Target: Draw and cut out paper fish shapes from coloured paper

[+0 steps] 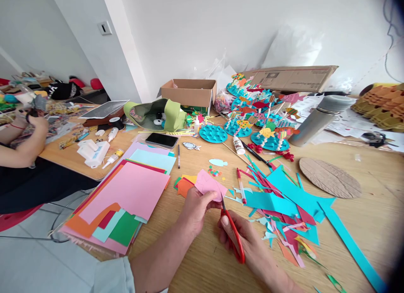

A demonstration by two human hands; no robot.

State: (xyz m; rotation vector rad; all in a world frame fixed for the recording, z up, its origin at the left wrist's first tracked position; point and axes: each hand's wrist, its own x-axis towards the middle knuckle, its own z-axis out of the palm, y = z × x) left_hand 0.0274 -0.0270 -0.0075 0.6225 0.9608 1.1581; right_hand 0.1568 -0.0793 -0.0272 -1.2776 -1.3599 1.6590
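Observation:
My left hand (197, 206) pinches a piece of pink paper (210, 184) above the wooden table. In my right hand (244, 236) are red-handled scissors (232, 230), their blades at the paper's right edge. Beyond the paper lie a pale blue fish cutout (218, 162) and small coloured paper dots (214, 171). Orange and yellow paper pieces (185, 186) sit just left of the pink paper. A red pen (241, 186) lies to the right, beside a heap of turquoise and red paper scraps (284, 200).
Coloured paper sheets (135, 183) are stacked at left. A phone (161, 140), green bag (158, 116), cardboard box (189, 91) and fish decorations on turquoise bases (213, 133) stand behind. A metal bottle (318, 120) and cardboard oval (330, 177) are at right. Another person's hands (36, 120) work at far left.

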